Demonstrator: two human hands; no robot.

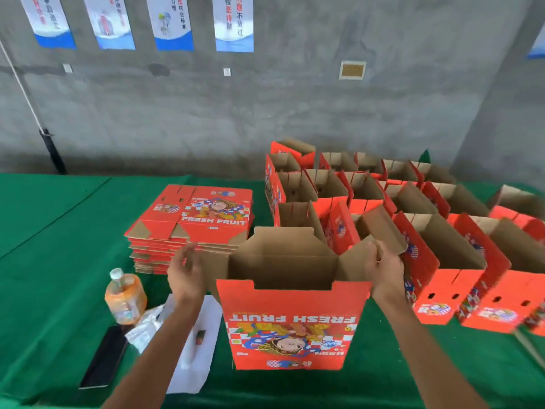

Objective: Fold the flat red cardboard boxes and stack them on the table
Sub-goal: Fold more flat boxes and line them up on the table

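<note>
Gripping right flap of opened red box (292,323) with right hand (383,268); left hand (185,273) hovering released near left side.

One box (295,320) in hands, one flat stack (191,228), perhaps fifteen folded boxes (427,231), one bottle (125,296)

Grey concrete wall (295,107) with posters (233,22) behind green-clothed table (53,231)
</note>
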